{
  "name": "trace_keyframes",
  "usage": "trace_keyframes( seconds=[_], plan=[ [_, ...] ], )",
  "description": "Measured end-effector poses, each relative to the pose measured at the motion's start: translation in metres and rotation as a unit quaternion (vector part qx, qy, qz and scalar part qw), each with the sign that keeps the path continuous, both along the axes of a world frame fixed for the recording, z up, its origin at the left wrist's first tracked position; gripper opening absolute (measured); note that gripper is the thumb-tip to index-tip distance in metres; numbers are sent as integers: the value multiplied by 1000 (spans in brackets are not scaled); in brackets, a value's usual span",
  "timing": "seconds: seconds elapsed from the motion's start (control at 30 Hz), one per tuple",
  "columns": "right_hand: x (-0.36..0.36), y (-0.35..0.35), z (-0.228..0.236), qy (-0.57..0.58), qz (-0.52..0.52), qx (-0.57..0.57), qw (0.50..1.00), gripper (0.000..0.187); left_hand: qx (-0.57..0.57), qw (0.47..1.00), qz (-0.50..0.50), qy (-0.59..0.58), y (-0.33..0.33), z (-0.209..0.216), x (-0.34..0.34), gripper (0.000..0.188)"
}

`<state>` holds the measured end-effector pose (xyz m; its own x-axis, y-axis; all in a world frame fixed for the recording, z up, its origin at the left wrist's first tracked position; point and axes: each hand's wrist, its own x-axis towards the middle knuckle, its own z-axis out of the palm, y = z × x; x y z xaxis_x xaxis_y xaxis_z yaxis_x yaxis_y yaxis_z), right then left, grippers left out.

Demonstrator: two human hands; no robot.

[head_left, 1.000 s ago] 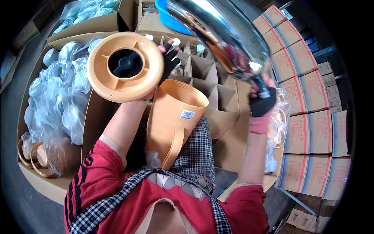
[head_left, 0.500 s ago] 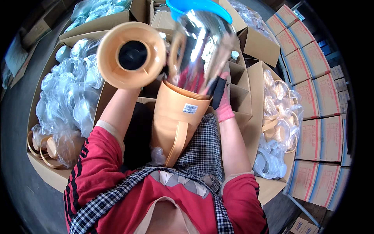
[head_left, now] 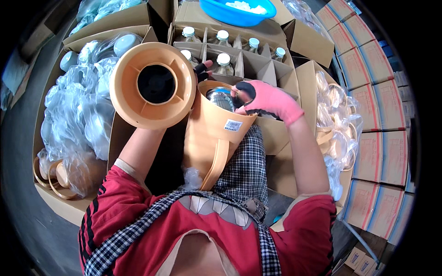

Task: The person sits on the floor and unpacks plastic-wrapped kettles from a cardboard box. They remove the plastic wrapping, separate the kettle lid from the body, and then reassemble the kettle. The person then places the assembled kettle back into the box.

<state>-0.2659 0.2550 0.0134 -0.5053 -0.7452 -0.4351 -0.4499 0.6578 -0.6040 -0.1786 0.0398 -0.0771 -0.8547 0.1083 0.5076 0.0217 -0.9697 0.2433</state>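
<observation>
My left hand [head_left: 202, 71] is mostly hidden behind a pale orange funnel-shaped collar [head_left: 184, 103], which it holds up; only gloved fingers with bare tips stick out past it. A tapered orange flask casing [head_left: 207, 133] with a side handle and a white label leans upright between my thighs. Deep in its mouth shows a silver, mirror-like flask liner [head_left: 220, 96]. My right hand [head_left: 267, 99], in a pink and black glove, is over the right side of that mouth with its fingers curled beside the liner. What those fingers grip, if anything, is hidden.
Ahead, a divided carton [head_left: 258, 60] holds several white-capped bottles [head_left: 223, 60]. A blue basin [head_left: 237, 16] with white pieces stands behind it. Cartons of bagged parts [head_left: 78, 106] flank me left and right [head_left: 336, 110]. Stacked boxes [head_left: 368, 110] line the right side.
The silver liner has gone down into the casing. My right hand has moved from the liner's side to the casing's mouth. The collar stays in my left hand, slightly lower.
</observation>
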Motion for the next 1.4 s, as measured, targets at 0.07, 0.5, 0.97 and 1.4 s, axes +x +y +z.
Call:
trace_keyframes(
  seconds=[0.07, 0.5, 0.97, 1.4],
  plan=[
    [-10, 0, -11, -17, 39, -51, 998, 54, -64, 997, 46, -14, 3, 3, 3, 45],
    [-1, -2, -1, -86, -147, -146, 975, 54, -357, 837, 407, -73, 27, 52, 12, 28],
    [-14, 24, -97, -208, -341, -495, 772, 68, -598, 780, 162, -92, 14, 20, 1, 73],
    [11, 21, -114, -37, -309, -546, 778, 41, -561, 814, 132, -76, 3, 30, -8, 79]
  ],
)
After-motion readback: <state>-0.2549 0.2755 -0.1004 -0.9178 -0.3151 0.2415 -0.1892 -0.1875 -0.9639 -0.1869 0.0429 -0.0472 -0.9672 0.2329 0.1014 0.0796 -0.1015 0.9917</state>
